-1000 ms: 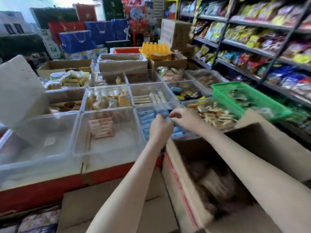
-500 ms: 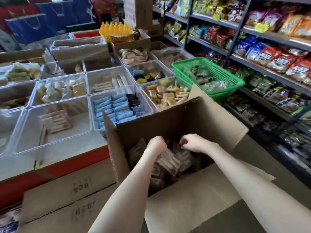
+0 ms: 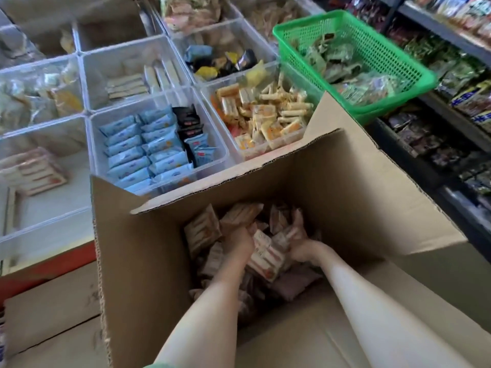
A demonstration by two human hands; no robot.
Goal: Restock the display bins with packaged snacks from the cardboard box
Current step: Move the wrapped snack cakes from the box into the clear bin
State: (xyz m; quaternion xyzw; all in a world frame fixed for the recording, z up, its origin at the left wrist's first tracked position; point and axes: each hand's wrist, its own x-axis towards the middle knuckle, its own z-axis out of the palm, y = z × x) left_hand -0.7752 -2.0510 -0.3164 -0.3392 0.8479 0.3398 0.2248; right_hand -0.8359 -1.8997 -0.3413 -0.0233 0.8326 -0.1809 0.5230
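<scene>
Both my hands are deep inside the open cardboard box [image 3: 305, 176] among several pale wrapped snack packs [image 3: 202, 231]. My left hand [image 3: 239, 241] and my right hand [image 3: 299, 247] close from either side around a bundle of packs [image 3: 265, 257] between them. Behind the box stand clear display bins: one [image 3: 224, 152] with blue and black packs, one [image 3: 265, 152] with yellow-orange snacks, and a nearly bare one [image 3: 50, 221] at left holding a short stack of pink-striped packs [image 3: 34, 170].
A green mesh basket [image 3: 398, 41] of green packets sits right of the bins. Store shelves [image 3: 451, 120] full of bagged snacks run along the right. A flat cardboard carton [image 3: 53, 309] lies at lower left below the red counter edge [image 3: 47, 269].
My hands left the blue-pack bin and dropped into the box; half a second ago they were at its top, now they are deeper and closed around packs. The view tilted down.
</scene>
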